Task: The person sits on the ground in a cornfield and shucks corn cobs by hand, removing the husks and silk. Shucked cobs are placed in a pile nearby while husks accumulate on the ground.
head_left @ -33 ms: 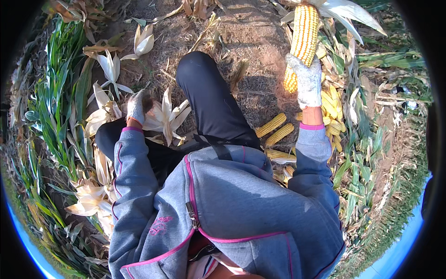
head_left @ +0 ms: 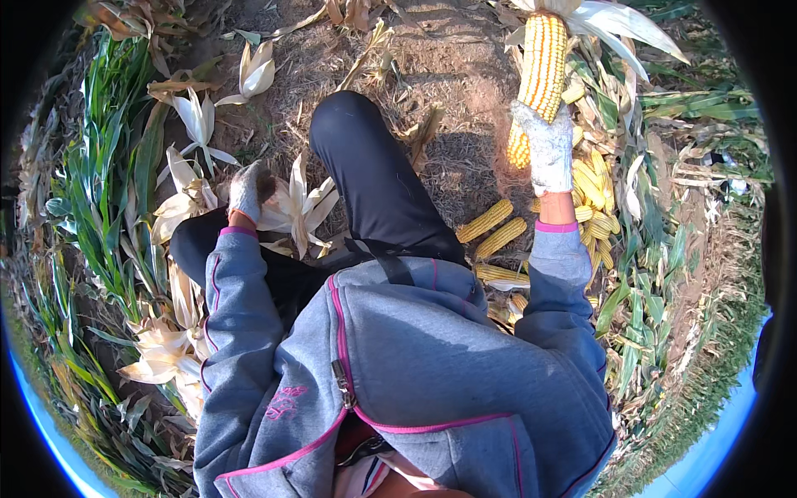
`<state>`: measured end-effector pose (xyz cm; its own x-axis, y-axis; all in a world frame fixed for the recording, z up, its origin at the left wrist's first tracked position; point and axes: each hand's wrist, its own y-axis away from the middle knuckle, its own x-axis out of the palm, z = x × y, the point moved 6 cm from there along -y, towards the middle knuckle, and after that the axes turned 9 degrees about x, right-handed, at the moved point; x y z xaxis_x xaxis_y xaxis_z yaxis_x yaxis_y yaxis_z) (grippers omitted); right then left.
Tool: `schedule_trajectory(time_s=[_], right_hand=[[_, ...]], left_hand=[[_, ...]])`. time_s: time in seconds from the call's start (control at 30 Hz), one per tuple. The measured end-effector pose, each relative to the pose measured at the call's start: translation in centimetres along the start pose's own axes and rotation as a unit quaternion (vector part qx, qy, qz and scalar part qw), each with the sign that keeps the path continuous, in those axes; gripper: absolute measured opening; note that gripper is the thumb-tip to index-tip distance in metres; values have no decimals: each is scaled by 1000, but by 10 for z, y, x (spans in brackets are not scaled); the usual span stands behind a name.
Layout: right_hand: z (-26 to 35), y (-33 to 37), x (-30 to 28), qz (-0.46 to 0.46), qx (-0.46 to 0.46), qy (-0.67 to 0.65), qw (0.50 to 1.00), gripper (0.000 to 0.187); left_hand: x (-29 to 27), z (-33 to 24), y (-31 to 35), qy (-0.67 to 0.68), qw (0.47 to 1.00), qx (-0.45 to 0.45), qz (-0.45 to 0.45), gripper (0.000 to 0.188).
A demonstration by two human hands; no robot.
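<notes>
At the upper right my right hand (head_left: 548, 149), in a whitish work glove, is closed at the lower end of a large yellow ear of corn (head_left: 545, 66). Its pale husk (head_left: 610, 23) is peeled back at the far end. Another ear of corn (head_left: 518, 145) shows against the left side of the same glove, partly covered by it. On the left my left hand (head_left: 248, 189), also gloved, is curled beside my bent leg and next to an opened dry husk (head_left: 297, 203). What its fingers hold, if anything, is hidden.
Several husked ears (head_left: 591, 187) lie heaped under and beside my right forearm, with loose ears (head_left: 501, 238) nearer my body. Empty husks (head_left: 198, 124) are scattered at left. Green stalks (head_left: 100, 166) line the left side; dry leaves and stalks (head_left: 656, 274) cover the right.
My raised knee has shifted slightly to the left. The ear in my right hand has moved very slightly; both grips look the same.
</notes>
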<state>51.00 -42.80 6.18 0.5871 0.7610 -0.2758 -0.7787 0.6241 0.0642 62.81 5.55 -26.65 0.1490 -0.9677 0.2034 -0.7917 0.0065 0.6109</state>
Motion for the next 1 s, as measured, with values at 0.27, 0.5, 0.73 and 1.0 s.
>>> schedule_trajectory(time_s=[0.27,0.5,0.73,1.0], right_hand=[[-213,16,39,72,130,405,902,72],[-334,79,43,159,314,299,887,66],[-212,23,3,52,181,136,973,48],[-52,-33,-31,-67,-79,-57,993,49]], left_hand=[[-1,32,37,-110,993,0,-32,26],[0,36,50,-118,992,7,-38,21],[9,32,55,-139,989,5,-41,21],[13,25,60,-183,982,37,-35,20]])
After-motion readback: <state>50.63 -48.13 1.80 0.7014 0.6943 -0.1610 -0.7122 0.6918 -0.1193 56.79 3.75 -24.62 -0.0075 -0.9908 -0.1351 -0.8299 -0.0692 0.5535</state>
